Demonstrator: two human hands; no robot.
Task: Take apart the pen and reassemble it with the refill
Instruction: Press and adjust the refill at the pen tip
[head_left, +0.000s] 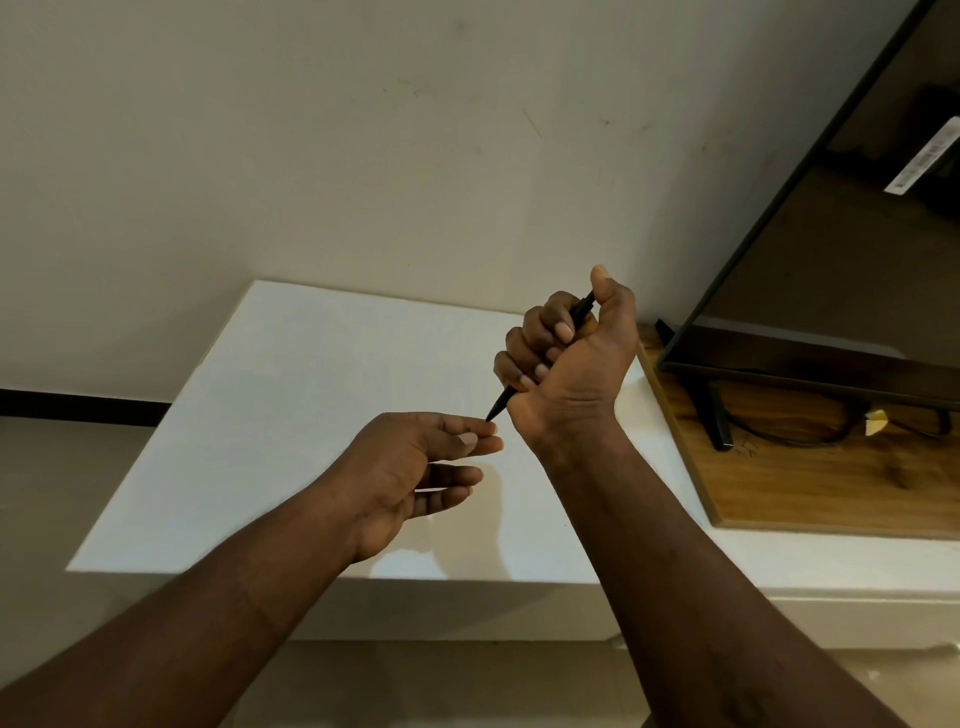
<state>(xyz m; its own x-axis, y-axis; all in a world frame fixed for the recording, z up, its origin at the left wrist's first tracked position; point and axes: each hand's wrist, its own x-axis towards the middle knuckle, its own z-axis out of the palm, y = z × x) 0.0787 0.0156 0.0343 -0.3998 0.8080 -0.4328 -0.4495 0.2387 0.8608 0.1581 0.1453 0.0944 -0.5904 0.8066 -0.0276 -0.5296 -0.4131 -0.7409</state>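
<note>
Head view: the only camera; it looks down on both forearms held above a white tabletop (291, 395).
Right hand: the right hand (566, 358) is clenched in a fist around the pen (500, 404), with the thumb set over the upper end.
Pen: black and slim, held in the air above the tabletop and touching no surface. It slants from upper right to lower left, and only its two ends show outside the fist. The pointed end aims at the other hand.
Left hand: the left hand (415, 473) is released, palm turned inward, fingers loosely extended, and holds nothing I can make out. Its thumb and forefinger tips sit just under the pen's point (touching it or just short of it, I cannot tell).
Refill: no loose refill, spring or barrel half shows on the tabletop or in either hand.
Done so far: apparently nothing. The pen looks whole, though the fist hides the middle, where a joint might be.
Left to do: judging by this, all of it: open the barrel, draw out the refill, put it back and close the pen.
Step in hand: probably the first hold on the tip end, before unscrewing or pulling.
Surroundings: a dark screen (831, 249) stands on a wooden board (810, 483) to the right, well apart from the hands.
</note>
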